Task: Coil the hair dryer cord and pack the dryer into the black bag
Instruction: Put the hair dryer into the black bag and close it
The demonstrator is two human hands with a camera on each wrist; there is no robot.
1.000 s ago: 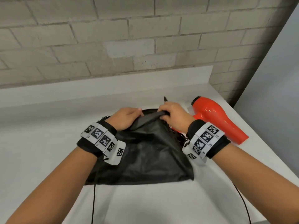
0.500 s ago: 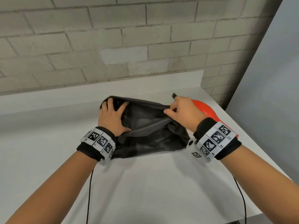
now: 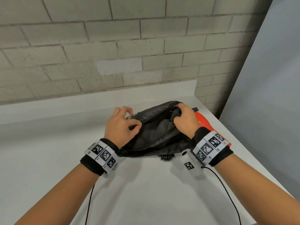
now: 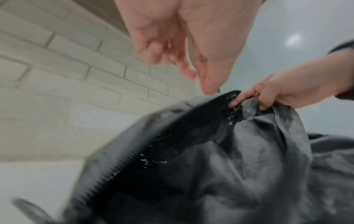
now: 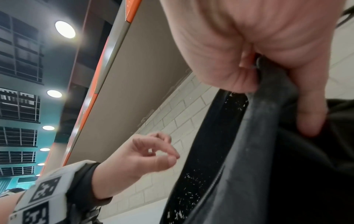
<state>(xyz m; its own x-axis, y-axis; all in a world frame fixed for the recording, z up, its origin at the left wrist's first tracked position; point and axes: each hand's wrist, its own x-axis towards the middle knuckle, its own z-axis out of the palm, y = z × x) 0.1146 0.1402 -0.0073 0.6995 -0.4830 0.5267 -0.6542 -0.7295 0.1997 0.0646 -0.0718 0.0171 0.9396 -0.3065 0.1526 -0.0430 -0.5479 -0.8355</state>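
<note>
A black bag (image 3: 155, 137) lies crumpled on the white table, its zipped rim lifted at the far side. My right hand (image 3: 180, 114) grips that rim, fingers curled into the fabric, as the right wrist view shows (image 5: 268, 75). My left hand (image 3: 129, 117) hovers at the bag's left end with loosely curled fingers; in the left wrist view the left hand (image 4: 182, 60) holds nothing above the bag (image 4: 229, 166). The red hair dryer (image 3: 203, 122) lies behind my right hand, mostly hidden. A bit of coiled black cord (image 3: 167, 157) peeks out under the bag's near edge.
The white table (image 3: 146, 192) has a raised back ledge (image 3: 81, 101) against a brick wall. A grey panel (image 3: 267, 95) stands close on the right, beyond the table's right edge. Thin black wires (image 3: 88, 207) hang from both wrists.
My left hand, which lay flat on the bag, has lifted off it with fingers curled. My right hand keeps hold of the rim, which stands higher now.
</note>
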